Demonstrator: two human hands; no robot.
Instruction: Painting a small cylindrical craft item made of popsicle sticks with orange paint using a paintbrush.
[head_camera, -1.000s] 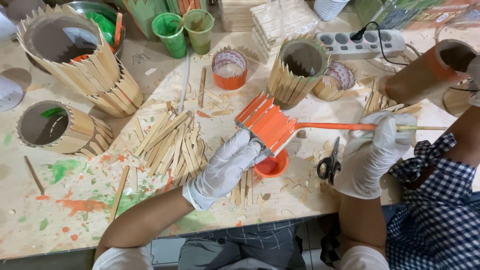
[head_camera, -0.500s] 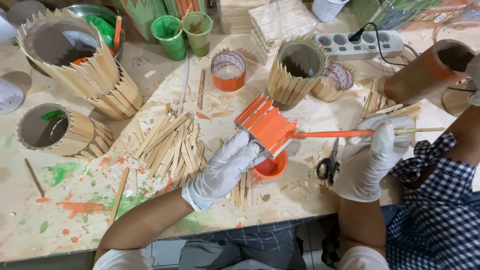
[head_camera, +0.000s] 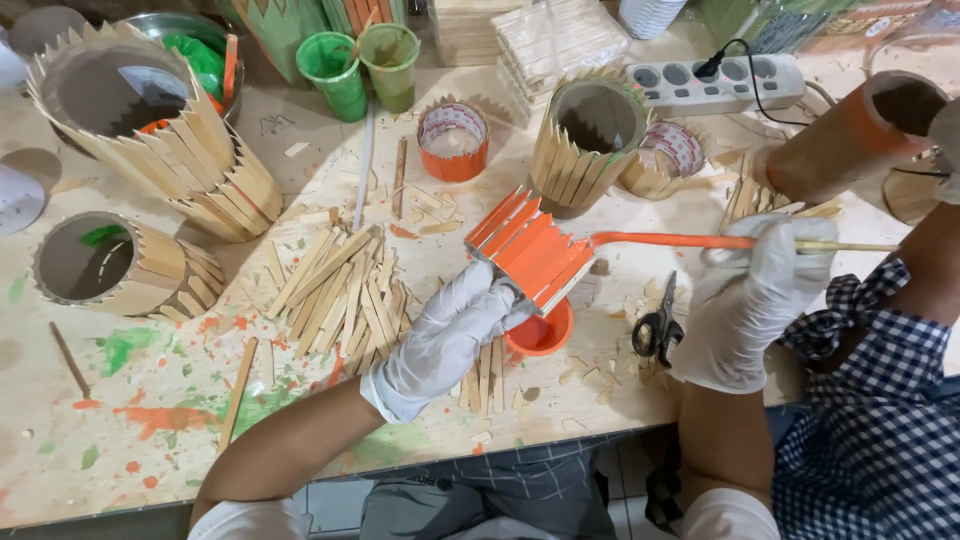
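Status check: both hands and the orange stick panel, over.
Left hand grips orange stick panel. Right hand holds brush to it. Paint cup beneath.

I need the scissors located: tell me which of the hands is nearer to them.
Right. The right hand, holding a paint-covered brush, sits just right of the scissors. The left hand, gripping orange-painted sticks, lies farther off to their left, beyond the orange cup.

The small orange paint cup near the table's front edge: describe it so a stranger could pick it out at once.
Start at the plywood table and find the left hand, gloved white, gripping a row of orange-painted sticks. Directly beneath those sticks sits the small orange paint cup, partly hidden. Unlike the orange-rimmed tape roll farther back, it is round, shallow and orange all over.
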